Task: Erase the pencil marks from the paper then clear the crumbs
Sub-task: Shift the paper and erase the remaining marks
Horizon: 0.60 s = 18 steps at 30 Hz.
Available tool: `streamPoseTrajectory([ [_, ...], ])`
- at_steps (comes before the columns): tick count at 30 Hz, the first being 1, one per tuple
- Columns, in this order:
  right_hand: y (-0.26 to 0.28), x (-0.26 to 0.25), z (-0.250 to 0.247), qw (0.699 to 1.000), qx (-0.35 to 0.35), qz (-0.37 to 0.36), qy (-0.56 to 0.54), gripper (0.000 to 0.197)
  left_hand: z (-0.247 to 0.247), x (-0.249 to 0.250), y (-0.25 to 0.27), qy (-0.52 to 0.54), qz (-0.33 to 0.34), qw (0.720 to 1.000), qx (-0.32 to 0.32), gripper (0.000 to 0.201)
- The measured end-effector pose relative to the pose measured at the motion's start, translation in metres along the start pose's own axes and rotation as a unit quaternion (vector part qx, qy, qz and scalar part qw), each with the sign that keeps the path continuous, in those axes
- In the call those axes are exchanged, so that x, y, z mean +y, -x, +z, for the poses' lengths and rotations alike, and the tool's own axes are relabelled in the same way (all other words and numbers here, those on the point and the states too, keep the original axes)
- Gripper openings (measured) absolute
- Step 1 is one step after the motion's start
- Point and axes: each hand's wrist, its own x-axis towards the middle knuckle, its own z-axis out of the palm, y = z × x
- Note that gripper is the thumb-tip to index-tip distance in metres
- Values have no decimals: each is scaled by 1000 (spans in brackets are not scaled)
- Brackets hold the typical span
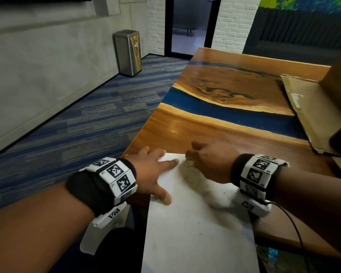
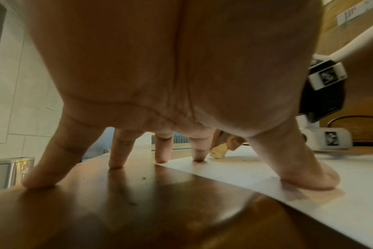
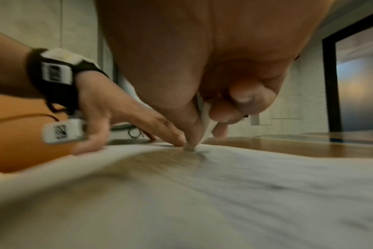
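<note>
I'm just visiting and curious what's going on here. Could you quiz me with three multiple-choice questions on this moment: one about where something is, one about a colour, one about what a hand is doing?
1. Where does the metal bin stand?
A. On the table
B. On the carpet by the wall
C. Under the paper

2. What colour is the stripe running through the wooden table?
A. Blue
B. Red
C. Green

3. What is the right hand doing?
A. Lying flat and empty
B. Lifting the cardboard
C. Pinching an eraser against the paper

Answers: 1 B, the head view shows it on the floor near the grey wall. 2 A, a deep blue band crosses the wood. 3 C, its fingers curl round the eraser, tip on the sheet, while the left hand presses the paper with spread fingers.
</note>
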Motion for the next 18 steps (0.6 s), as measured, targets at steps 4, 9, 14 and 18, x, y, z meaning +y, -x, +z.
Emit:
streamPoseTrajectory([
  [4, 17, -36, 2, 987, -54, -145, -50, 28, -3, 2, 2, 12, 1, 1000, -4, 114],
  [9, 0, -1, 0, 1000, -2, 15, -5, 32, -1, 1, 0, 5, -3, 1000, 1, 118],
  [14, 16, -35, 2, 991, -52, -120, -28, 31, -4, 2, 2, 15, -1, 1000, -4, 113],
  [18, 5, 9, 4, 999, -36, 25, -10, 35, -3, 1, -1, 13, -12, 1000, -9, 120],
])
